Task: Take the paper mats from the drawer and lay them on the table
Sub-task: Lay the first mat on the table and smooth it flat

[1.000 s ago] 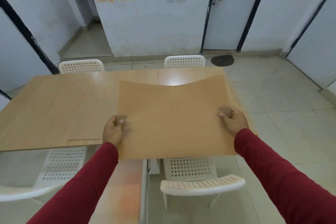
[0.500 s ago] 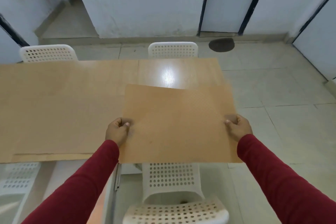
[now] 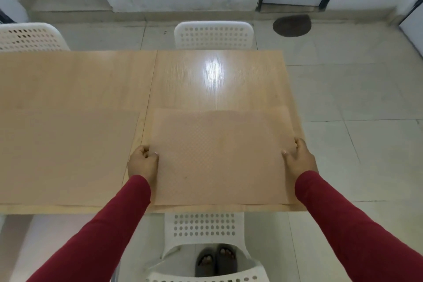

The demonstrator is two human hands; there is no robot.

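Note:
A brown paper mat (image 3: 219,155) lies flat on the right near part of the wooden table (image 3: 206,80). My left hand (image 3: 143,162) pinches the mat's left edge with curled fingers. At the mat's right edge my right hand (image 3: 298,159) holds on with the thumb on top. Another paper mat (image 3: 66,155) lies flat on the table to the left, with a narrow strip of bare wood between the two. The drawer is out of view.
A white perforated chair (image 3: 203,229) is tucked under the near table edge right in front of me. Two more white chairs (image 3: 214,34) (image 3: 29,38) stand at the far side. The tiled floor (image 3: 354,98) lies to the right, with a dark doormat (image 3: 291,25) by the doors.
The mat came down from mid-air onto the table's right near part and now lies flat. Both hands moved forward and down with it, still at its side edges.

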